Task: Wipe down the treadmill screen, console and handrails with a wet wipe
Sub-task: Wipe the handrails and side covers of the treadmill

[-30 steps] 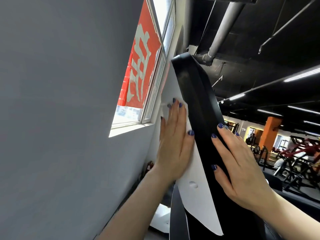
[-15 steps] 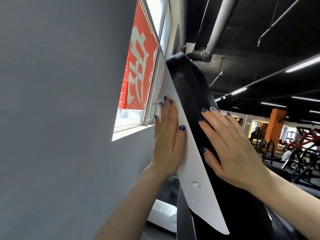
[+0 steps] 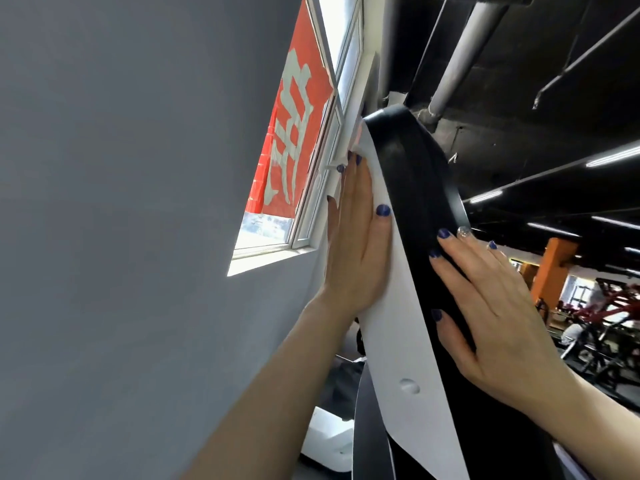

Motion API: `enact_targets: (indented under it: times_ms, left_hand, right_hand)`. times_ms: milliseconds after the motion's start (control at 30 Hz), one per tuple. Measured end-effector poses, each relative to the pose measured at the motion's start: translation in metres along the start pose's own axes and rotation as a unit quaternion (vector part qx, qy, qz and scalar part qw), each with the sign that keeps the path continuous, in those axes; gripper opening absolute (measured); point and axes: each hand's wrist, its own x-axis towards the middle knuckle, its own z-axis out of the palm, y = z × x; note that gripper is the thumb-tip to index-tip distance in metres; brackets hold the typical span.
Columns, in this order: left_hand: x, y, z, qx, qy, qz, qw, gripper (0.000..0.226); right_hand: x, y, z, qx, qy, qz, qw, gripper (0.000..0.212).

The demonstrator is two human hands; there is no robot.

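**Q:** How is the left hand (image 3: 356,244) positioned, and what is contacted by it?

**A:** The left hand is seen at the centre of the frame with the fingers held straight and close together. The palm is laid flat against the white side panel (image 3: 401,341) of the treadmill console (image 3: 412,174). A small white edge, possibly the wet wipe (image 3: 360,147), is visible just above the fingertips near the top of the panel. Whether it is pressed under the hand cannot be determined. Nothing is gripped by curled fingers.

**Q:** And the right hand (image 3: 498,317)?

**A:** The right hand is located right of centre. Its fingers are extended and slightly spread, and they are laid flat on the black face of the console. The thumb is placed lower on the same black surface. No object is held.

**Q:** Where is the console situated?

**A:** The console is presented edge-on and runs from the upper centre down to the lower centre-right of the frame. The white panel is on its left, the black face on its right. A round recess (image 3: 408,386) is visible low on the white panel.

**Q:** What is shown around it?

**A:** A grey wall (image 3: 121,202) is shown across the left of the frame. A window (image 3: 332,109) with a red banner (image 3: 294,133) behind it is located at the upper centre. A grey pipe (image 3: 464,50) and ceiling lights (image 3: 613,157) are seen at the upper right, with gym equipment (image 3: 606,313) at the right edge.
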Motion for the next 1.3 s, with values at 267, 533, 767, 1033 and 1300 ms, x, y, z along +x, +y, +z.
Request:
enact_targets:
  times_ms: [267, 533, 767, 1033, 1300]
  left_hand:
    - [-0.003, -0.032, 0.006, 0.024, 0.016, 0.079, 0.996, 0.056]
    - [-0.06, -0.043, 0.018, 0.086, -0.005, 0.117, 0.989, 0.066]
    - [-0.076, -0.053, 0.012, 0.137, -0.035, 0.08, 0.987, 0.066]
    - [-0.15, -0.089, 0.015, 0.246, -0.121, 0.082, 0.958, 0.072]
    - [-0.145, -0.097, 0.0, 0.359, -0.167, 0.147, 0.907, 0.063]
  right_hand:
    - [-0.001, 0.001, 0.002, 0.005, 0.009, -0.001, 1.0, 0.05]
    - [-0.002, -0.001, -0.001, 0.006, 0.002, 0.005, 1.0, 0.05]
    - [-0.004, -0.002, -0.002, 0.008, 0.008, 0.006, 1.0, 0.05]
    - [-0.005, -0.002, -0.003, 0.011, 0.008, 0.007, 1.0, 0.047]
    - [-0.008, -0.001, -0.001, 0.02, 0.014, 0.01, 1.0, 0.047]
